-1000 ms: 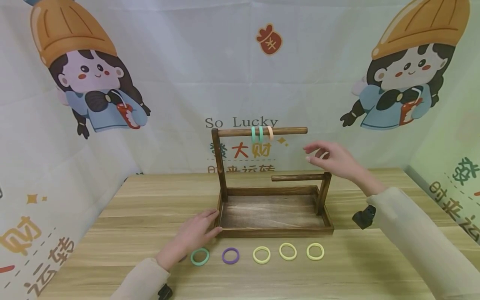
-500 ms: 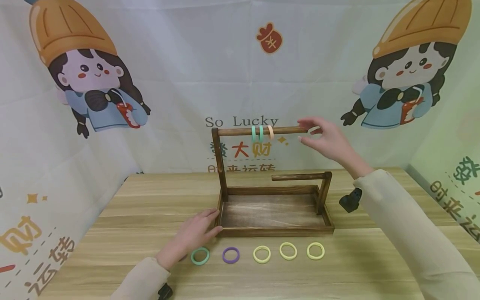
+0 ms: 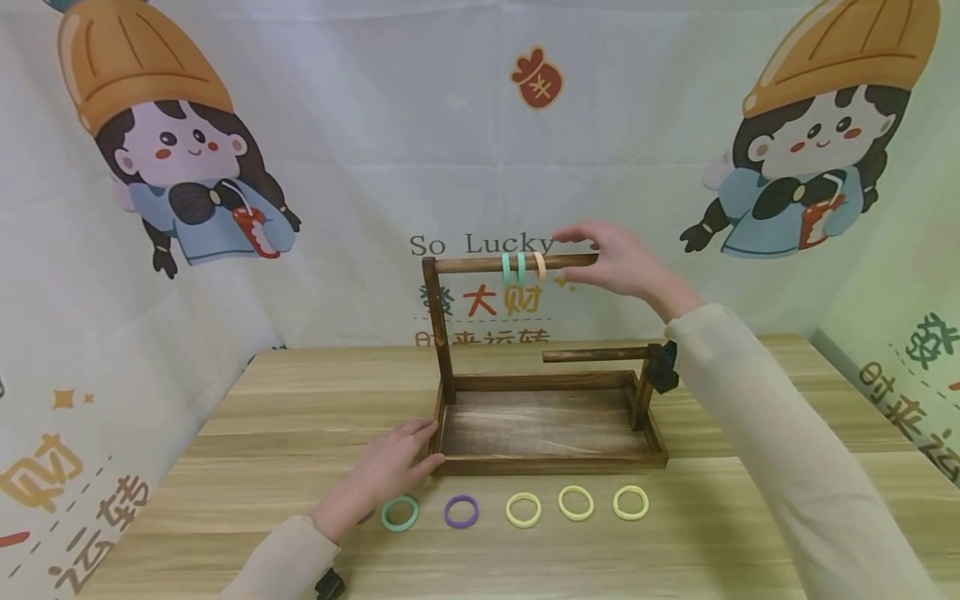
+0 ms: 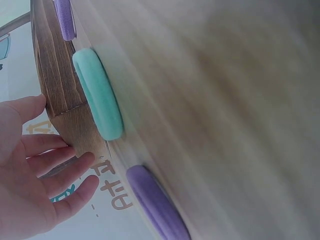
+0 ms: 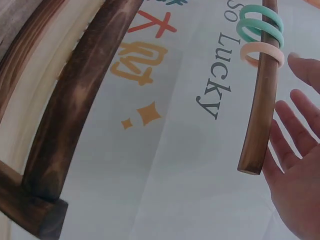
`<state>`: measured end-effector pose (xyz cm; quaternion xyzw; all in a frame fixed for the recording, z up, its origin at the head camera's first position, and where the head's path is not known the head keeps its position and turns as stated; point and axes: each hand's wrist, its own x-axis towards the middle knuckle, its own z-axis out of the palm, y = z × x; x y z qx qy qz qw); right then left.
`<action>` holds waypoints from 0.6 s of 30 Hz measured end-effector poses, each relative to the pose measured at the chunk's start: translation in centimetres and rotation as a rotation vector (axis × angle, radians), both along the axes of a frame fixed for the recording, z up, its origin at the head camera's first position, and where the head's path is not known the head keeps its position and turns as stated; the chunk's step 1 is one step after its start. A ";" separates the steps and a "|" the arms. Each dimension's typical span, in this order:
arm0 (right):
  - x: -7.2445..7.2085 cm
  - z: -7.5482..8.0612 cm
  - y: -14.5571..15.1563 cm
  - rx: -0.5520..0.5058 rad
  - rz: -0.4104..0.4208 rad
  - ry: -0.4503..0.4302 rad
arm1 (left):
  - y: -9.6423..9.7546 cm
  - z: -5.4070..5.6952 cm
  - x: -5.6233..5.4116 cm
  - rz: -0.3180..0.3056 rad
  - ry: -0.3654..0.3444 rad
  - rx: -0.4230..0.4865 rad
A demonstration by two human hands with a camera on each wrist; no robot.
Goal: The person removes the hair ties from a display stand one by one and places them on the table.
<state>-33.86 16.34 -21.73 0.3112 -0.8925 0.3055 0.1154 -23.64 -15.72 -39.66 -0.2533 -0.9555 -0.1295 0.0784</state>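
A dark wooden rack (image 3: 547, 463) has a tray base, a tall post with a long upper rod (image 3: 468, 265), and a shorter lower rod (image 3: 592, 355). Two mint rings (image 3: 521, 267) and a peach ring (image 3: 541, 266) hang on the upper rod. My right hand (image 3: 618, 262) is beside that rod's free end, thumb and fingers spread, just right of the peach ring and holding nothing. Whether it touches the rod, I cannot tell. With fingers extended, my left hand (image 3: 386, 467) rests against the tray's front left corner; the left wrist view shows its fingertips (image 4: 86, 159) at the wood.
In front of the tray lie a mint ring (image 3: 401, 513), a purple ring (image 3: 461, 512) and several yellow rings (image 3: 523, 510). Another purple ring (image 3: 366, 517) is mostly hidden by my left wrist. A printed cloth (image 3: 360, 167) hangs behind the wooden table (image 3: 262, 417).
My right hand has moved left and up, from right of the upper rod's free end to alongside it near the peach ring. The left hand and the rings have stayed put.
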 end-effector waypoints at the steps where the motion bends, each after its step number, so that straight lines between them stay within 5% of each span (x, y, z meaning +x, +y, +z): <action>1: -0.1 0.1 -0.2 0.011 0.001 -0.013 | 0.0 0.0 0.0 -0.001 0.002 -0.002; 18: -1.0 0.8 -2.0 0.131 0.033 -0.144 | 0.0 0.2 0.2 -0.004 -0.001 -0.009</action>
